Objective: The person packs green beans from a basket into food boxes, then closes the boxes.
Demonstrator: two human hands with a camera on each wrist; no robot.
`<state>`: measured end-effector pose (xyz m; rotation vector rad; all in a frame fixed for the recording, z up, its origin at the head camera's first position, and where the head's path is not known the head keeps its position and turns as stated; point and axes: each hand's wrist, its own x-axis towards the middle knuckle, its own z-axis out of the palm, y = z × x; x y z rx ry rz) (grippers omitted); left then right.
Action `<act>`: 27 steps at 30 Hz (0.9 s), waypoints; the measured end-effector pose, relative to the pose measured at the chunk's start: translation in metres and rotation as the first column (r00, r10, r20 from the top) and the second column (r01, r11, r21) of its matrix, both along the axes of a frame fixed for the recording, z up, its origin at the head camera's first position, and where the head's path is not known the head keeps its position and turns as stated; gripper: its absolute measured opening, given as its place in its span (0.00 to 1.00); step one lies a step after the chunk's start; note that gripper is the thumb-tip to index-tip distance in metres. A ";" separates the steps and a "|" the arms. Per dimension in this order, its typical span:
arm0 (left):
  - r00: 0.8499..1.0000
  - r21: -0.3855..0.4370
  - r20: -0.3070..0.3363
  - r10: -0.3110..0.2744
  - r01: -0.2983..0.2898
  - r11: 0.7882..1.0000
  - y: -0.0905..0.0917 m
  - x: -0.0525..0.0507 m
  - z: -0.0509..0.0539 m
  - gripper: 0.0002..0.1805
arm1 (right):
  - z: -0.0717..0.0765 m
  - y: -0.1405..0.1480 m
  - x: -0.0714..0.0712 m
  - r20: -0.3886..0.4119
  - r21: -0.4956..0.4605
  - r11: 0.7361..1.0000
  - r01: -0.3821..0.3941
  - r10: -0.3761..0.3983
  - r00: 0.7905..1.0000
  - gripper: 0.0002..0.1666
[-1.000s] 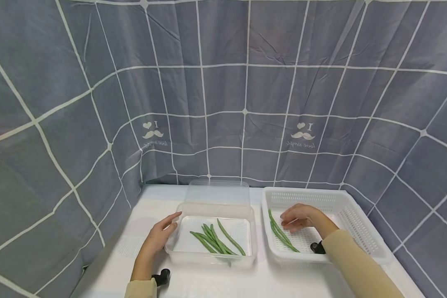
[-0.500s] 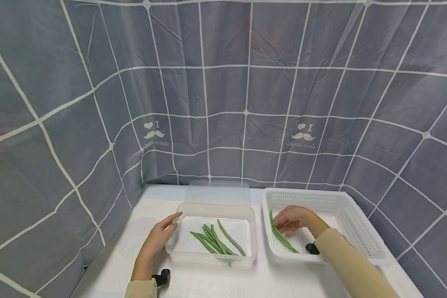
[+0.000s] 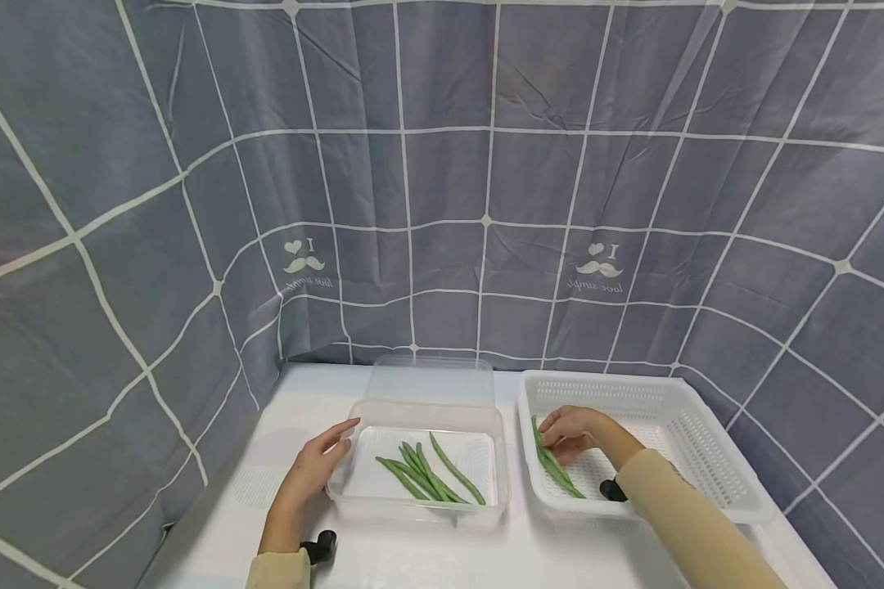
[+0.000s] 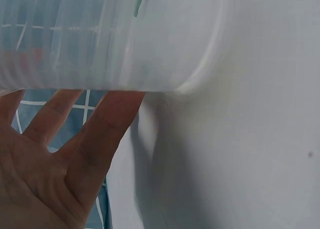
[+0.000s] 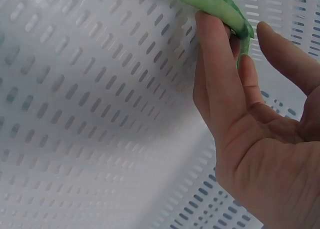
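Observation:
Several green beans (image 3: 557, 470) lie along the left side of a white perforated basket (image 3: 707, 442). My right hand (image 3: 570, 432) reaches into that basket, its fingers curled against the beans. Close up in the right wrist view, the fingertips are at the green beans (image 5: 210, 1), with the thumb near their ends, a small gap between. My left hand (image 3: 315, 466) rests its extended fingers on the left wall of a clear plastic container (image 3: 420, 511). More green beans (image 3: 420, 474) lie inside that container. In the left wrist view the left fingers partly pass behind the container wall (image 4: 100, 44).
A clear lid (image 3: 430, 380) lies behind the container on the white table (image 3: 412, 564). A grey curtain with white grid lines (image 3: 442, 180) surrounds the back and sides. The basket and container stand side by side, a narrow gap between them.
My right hand has moved left and onto the beans in the basket, and those beans have shifted slightly and bunched together. The left hand and the container have stayed still.

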<state>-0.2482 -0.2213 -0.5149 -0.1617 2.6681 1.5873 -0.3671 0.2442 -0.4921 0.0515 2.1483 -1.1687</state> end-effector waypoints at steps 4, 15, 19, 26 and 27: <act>1.000 0.002 0.007 0.006 -0.006 1.000 0.001 0.000 0.002 0.24 | 0.001 0.000 0.000 -0.017 0.008 1.000 0.005 -0.004 1.000 0.16; 1.000 0.003 0.019 0.009 -0.009 1.000 0.004 0.000 0.002 0.25 | 0.008 0.004 -0.002 -0.042 -0.018 1.000 0.025 -0.025 0.999 0.26; 1.000 0.002 0.018 0.010 -0.010 1.000 0.004 0.000 0.002 0.25 | 0.019 0.007 -0.003 -0.040 -0.083 0.996 0.022 -0.026 0.999 0.29; 1.000 -0.004 0.014 0.016 -0.016 1.000 0.003 -0.001 0.002 0.25 | 0.044 0.005 -0.006 -0.036 -0.206 0.978 0.025 -0.033 0.999 0.31; 1.000 -0.004 0.015 0.016 -0.016 1.000 0.003 -0.001 0.002 0.25 | 0.047 0.004 -0.006 -0.040 -0.217 0.976 0.020 -0.029 0.999 0.32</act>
